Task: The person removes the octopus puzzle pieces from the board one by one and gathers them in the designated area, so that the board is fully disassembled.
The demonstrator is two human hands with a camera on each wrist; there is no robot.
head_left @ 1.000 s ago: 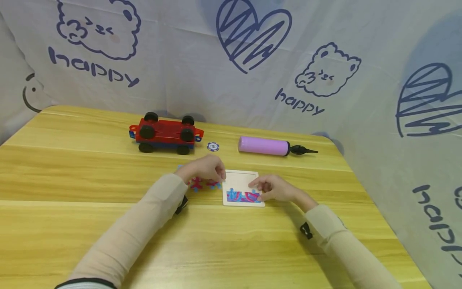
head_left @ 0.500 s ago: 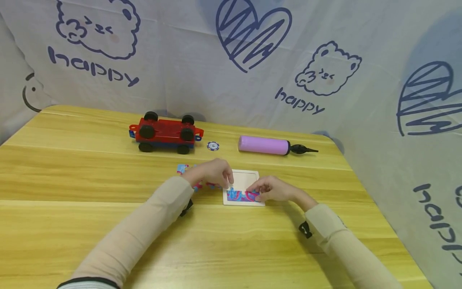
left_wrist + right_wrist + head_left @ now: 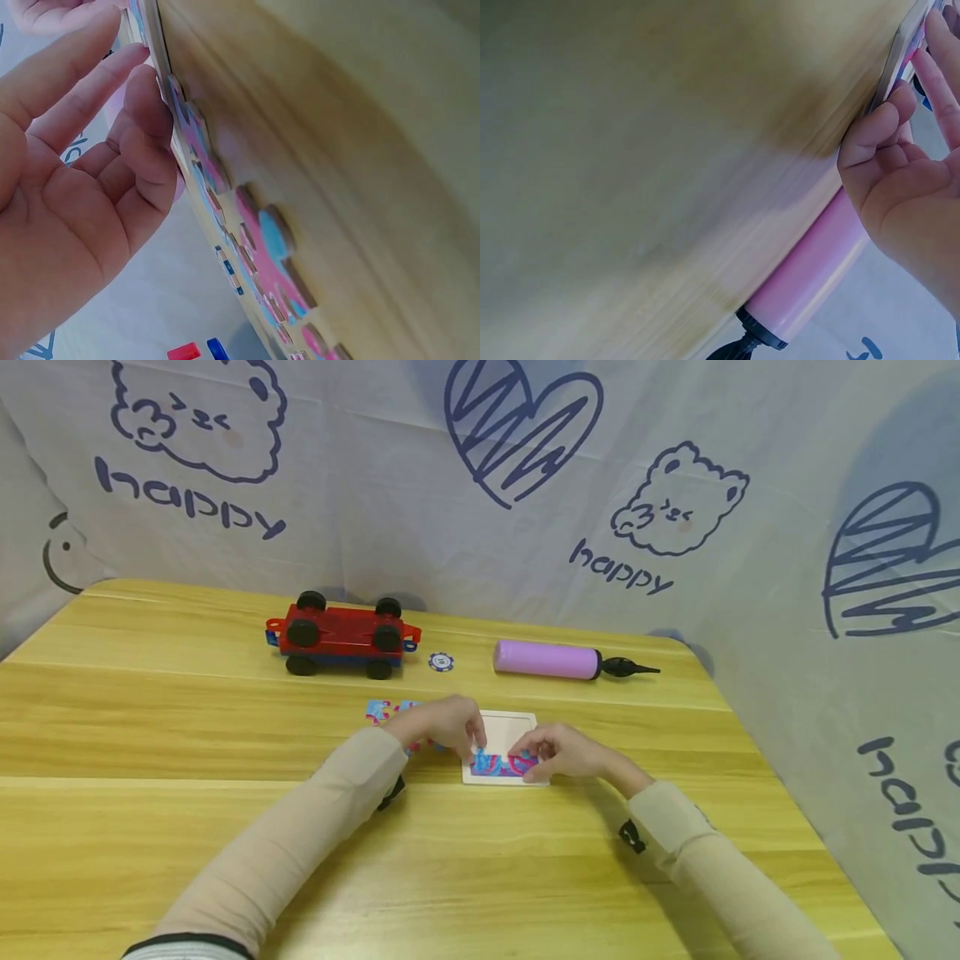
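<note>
We note left hand (image 3: 453, 724) and right hand (image 3: 568, 752) unclenched, fingertips at puzzle tray (image 3: 507, 732) between; loose pieces (image 3: 377, 711) near left.

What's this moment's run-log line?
left hand: at left side of pale square puzzle tray | right hand: at right side | pink-and-blue jigsaw pieces: some in tray, others loose beside it

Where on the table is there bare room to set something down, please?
The table is bare between the left sleeve and right sleeve, on the near side of the puzzle tray, and left of the red toy car. It is crowded at the tray: the left hand and right hand are there, with loose pieces just left.
</note>
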